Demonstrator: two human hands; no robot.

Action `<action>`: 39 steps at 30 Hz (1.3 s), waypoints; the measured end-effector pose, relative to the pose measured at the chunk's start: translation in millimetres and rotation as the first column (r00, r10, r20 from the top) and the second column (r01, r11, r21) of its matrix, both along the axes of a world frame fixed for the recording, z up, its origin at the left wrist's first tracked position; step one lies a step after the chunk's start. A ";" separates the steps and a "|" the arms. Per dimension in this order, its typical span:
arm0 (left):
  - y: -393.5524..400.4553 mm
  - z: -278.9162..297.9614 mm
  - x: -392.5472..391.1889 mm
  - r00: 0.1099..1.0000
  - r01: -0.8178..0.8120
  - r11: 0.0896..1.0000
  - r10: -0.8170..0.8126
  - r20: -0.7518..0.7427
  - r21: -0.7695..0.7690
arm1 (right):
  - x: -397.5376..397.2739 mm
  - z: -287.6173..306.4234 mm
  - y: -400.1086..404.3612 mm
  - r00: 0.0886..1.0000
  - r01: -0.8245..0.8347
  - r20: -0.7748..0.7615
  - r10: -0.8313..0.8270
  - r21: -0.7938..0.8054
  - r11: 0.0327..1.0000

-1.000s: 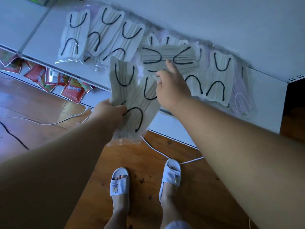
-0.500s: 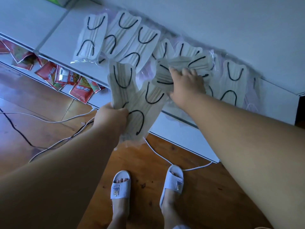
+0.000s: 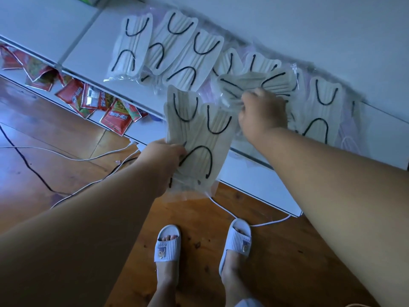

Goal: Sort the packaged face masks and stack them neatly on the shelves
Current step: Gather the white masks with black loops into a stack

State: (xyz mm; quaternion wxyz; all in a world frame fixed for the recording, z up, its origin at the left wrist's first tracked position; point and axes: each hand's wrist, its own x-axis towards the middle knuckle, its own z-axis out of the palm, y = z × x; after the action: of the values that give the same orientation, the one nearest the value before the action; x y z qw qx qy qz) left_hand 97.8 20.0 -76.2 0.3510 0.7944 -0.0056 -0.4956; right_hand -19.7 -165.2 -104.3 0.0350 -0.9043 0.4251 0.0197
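Several packaged white face masks with black ear loops (image 3: 188,52) lie spread in a row on the white shelf (image 3: 93,56). My left hand (image 3: 161,160) grips a fan of packaged masks (image 3: 199,138) by their lower edge, in front of the shelf's front lip. My right hand (image 3: 262,114) reaches over the shelf and pinches one packaged mask (image 3: 254,84) that lies crosswise on the others. More masks (image 3: 318,111) lie to the right of that hand, along with a pale purple one (image 3: 347,131) at the end.
Red snack packets (image 3: 88,100) are scattered on the lower shelf at left. White and black cables (image 3: 73,160) run over the wooden floor. My feet in white slippers (image 3: 168,244) stand just before the shelf base. A white wall backs the shelf.
My right hand has drawn the crosswise mask a little toward me and lifted its near edge. The view has shifted, so the shelf sits lower and further right. My left hand keeps its bundle.
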 end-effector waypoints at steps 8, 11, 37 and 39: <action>-6.7 2.0 10.0 0.846 -0.354 0.929 0.269 -0.461 -0.107 | -11.0 -9.8 68.2 0.810 -0.563 0.322 0.490 0.192 0.804; -4.5 -5.3 8.7 0.949 -0.225 0.971 0.200 -0.245 -0.078 | -17.7 -12.5 57.7 0.832 -0.531 0.254 0.493 0.111 0.840; 14.5 5.2 -6.3 0.964 -0.231 0.969 0.217 -0.151 -0.082 | -16.5 26.4 83.4 0.732 0.121 0.623 -0.277 0.282 0.952; 18.1 12.9 -8.1 0.945 -0.254 0.963 0.227 -0.237 -0.090 | -24.7 29.8 113.2 0.734 0.077 0.636 -0.236 0.268 0.960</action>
State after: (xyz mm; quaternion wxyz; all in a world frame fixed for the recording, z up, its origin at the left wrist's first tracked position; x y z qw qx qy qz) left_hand 89.7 38.0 -63.4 0.4543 0.7057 0.1015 -0.5341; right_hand -44.4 -52.0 -74.5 0.2863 -0.8030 0.4549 -0.2574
